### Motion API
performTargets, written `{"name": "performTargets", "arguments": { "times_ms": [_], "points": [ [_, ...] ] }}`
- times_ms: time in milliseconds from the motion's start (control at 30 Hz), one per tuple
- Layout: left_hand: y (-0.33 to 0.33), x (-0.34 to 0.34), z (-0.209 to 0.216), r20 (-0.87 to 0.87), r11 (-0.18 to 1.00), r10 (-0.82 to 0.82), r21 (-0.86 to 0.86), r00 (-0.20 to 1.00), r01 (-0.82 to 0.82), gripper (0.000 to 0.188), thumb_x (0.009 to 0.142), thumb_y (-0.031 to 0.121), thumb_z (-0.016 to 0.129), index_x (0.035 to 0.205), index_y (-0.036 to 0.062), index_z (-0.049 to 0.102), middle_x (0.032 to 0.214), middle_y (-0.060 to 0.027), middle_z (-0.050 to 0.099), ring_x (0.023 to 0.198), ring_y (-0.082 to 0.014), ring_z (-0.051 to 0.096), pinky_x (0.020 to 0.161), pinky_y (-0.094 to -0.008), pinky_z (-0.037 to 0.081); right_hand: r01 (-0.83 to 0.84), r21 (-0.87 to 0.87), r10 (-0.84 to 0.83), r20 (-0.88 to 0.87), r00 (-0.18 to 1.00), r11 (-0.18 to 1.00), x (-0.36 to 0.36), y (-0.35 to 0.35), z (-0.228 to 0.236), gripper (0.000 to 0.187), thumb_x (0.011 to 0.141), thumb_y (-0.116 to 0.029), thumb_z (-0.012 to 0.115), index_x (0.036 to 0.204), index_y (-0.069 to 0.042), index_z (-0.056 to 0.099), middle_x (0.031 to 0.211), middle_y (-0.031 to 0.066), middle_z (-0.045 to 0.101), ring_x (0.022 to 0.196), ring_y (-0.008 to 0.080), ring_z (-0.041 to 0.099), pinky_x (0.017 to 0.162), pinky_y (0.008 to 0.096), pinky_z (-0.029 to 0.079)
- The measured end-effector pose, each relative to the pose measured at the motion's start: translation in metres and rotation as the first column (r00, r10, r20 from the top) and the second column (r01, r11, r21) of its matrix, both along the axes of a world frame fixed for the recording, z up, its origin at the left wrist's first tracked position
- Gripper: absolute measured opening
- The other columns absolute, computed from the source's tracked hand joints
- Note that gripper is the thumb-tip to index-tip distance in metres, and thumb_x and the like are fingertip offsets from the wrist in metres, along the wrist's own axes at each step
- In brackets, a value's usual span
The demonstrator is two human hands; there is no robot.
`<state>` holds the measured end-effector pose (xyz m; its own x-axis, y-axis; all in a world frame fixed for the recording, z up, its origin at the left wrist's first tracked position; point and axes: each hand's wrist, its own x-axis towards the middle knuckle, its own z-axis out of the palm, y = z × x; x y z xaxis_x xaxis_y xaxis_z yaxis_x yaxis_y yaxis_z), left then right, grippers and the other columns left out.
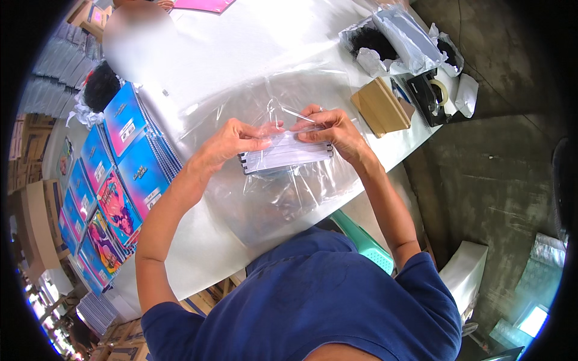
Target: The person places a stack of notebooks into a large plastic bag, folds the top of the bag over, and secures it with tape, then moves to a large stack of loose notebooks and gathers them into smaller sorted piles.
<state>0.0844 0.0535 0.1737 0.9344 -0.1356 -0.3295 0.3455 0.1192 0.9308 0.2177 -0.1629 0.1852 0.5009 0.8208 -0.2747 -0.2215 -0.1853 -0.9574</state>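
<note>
In front of me lies a small stack of white paper [288, 155] with black binding rings showing at its two ends. Clear plastic film [274, 201] is spread under it and drawn up over it. My left hand [238, 139] is closed, pinching the film at the stack's far left side. Closed as well, my right hand [328, 131] grips the film at the far right, its thumb over the paper. A thin whitish strip [298, 115] sticks out by the right fingers; I cannot tell what it is.
Piles of blue and pink spiral notebooks [129, 171] cover the left of the white table [241, 42]. Far right are a brown block [380, 108], a black tape dispenser [428, 96] and crumpled wrapping [409, 39]. Another person sits across at far left. A green stool [364, 243] stands below the near edge.
</note>
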Motion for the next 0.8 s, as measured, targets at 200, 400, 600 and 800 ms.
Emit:
{"name": "performTargets", "arguments": {
  "times_ms": [200, 400, 600, 800],
  "points": [
    [0.008, 0.005, -0.001, 0.149, 0.980, -0.187, 0.090, 0.971, 0.175, 0.026, 0.084, 0.006, 0.065, 0.107, -0.0049, 0.067, 0.119, -0.0146, 0.064, 0.131, -0.0251, 0.043, 0.105, -0.0370, 0.035, -0.086, 0.007, 0.085, 0.124, 0.989, 0.996, -0.001, -0.002, 0.003, 0.025, 0.073, 0.001, 0.066, 0.094, -0.007, 0.076, 0.093, 0.0012, 0.058, 0.087, 0.0123, 0.053, 0.076, 0.0246, 0.040],
    [0.005, 0.002, -0.002, 0.167, 0.977, -0.206, 0.095, 0.964, 0.192, 0.033, 0.082, 0.009, 0.069, 0.114, 0.0012, 0.066, 0.125, -0.0123, 0.061, 0.133, -0.0257, 0.039, 0.104, -0.0389, 0.036, -0.066, -0.001, 0.063, 0.330, 0.942, 0.998, -0.013, -0.002, 0.005, 0.029, 0.070, 0.003, 0.062, 0.090, -0.011, 0.077, 0.093, 0.0010, 0.058, 0.087, 0.0123, 0.052, 0.075, 0.0251, 0.040],
    [0.004, -0.010, 0.019, 0.206, 0.572, -0.560, 0.797, 0.803, 0.195, 0.076, 0.070, 0.025, 0.077, 0.138, 0.0137, 0.045, 0.144, -0.0048, 0.042, 0.141, -0.0308, 0.024, 0.115, -0.0509, 0.019, -0.046, -0.044, 0.061, 0.474, 0.878, 0.998, -0.020, -0.004, 0.000, 0.034, 0.070, 0.006, 0.057, 0.085, -0.016, 0.077, 0.096, -0.0029, 0.059, 0.092, 0.0165, 0.050, 0.099, 0.0361, 0.031],
    [-0.017, -0.034, 0.034, 0.111, 0.149, -0.640, 0.989, 0.760, -0.018, 0.098, 0.065, 0.031, 0.080, 0.148, 0.0186, 0.028, 0.156, 0.0060, 0.019, 0.145, -0.0295, 0.008, 0.115, -0.0565, 0.014, 0.069, -0.157, 0.114, 0.902, 0.417, 0.985, -0.048, -0.015, 0.030, 0.044, 0.066, 0.012, 0.056, 0.094, -0.016, 0.075, 0.110, 0.0016, 0.061, 0.105, 0.0190, 0.051, 0.098, 0.0406, 0.033]
  ]
}}
